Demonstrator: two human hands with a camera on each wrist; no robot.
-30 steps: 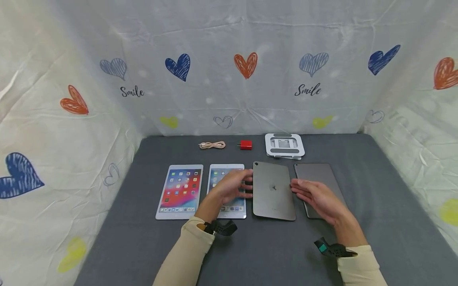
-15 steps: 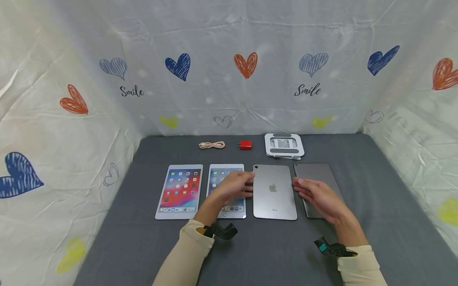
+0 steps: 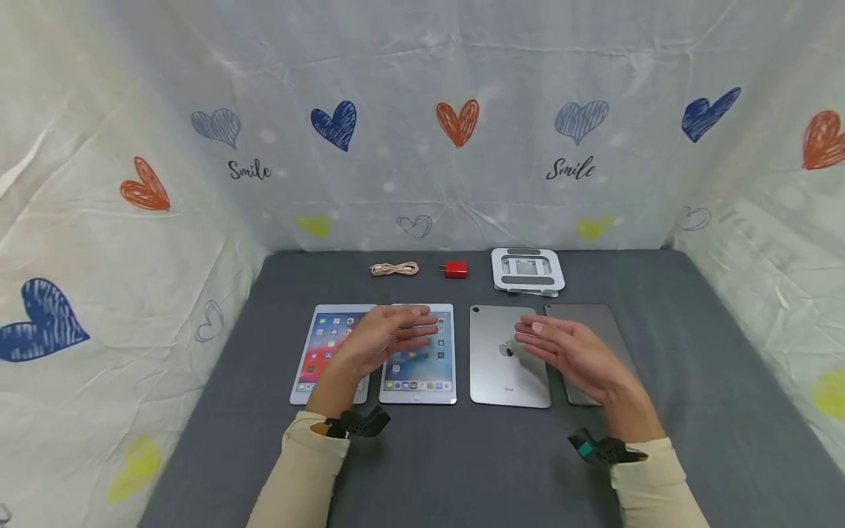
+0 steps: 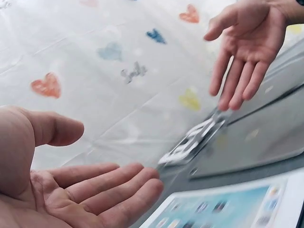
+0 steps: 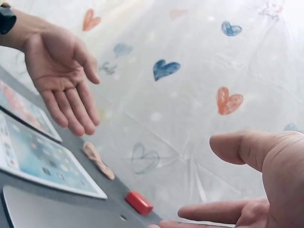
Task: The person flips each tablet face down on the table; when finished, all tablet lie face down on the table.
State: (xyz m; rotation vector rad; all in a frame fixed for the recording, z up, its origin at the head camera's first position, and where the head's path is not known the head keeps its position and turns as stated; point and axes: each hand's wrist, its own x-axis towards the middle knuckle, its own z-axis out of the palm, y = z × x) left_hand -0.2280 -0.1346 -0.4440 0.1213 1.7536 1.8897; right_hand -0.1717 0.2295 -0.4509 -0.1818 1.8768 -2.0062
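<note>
My left hand (image 3: 386, 336) hovers over the two white tablets with its fingers straight and holds nothing. One white tablet (image 3: 419, 392) shows a blue home screen; the other white tablet (image 3: 330, 334), at the far left, has a red and blue screen and is partly hidden by my wrist. My right hand (image 3: 574, 352) is likewise straight-fingered with nothing in it. It overlaps a silver iPad (image 3: 505, 381) lying back up, and a dark grey tablet (image 3: 597, 317), also back up, at the right end. In the left wrist view both palms are bare.
Behind the tablets lie a coiled beige cable (image 3: 394, 269), a red charger plug (image 3: 455, 269) and a folded white stand (image 3: 527, 271). All rest on a grey tabletop (image 3: 462, 469), with a white heart-printed curtain (image 3: 409, 66) around the back and sides.
The silver iPad was tilted up slightly and now lies flat in the row. My left hand has moved left, away from it; my right hand has shifted a little left over it.
</note>
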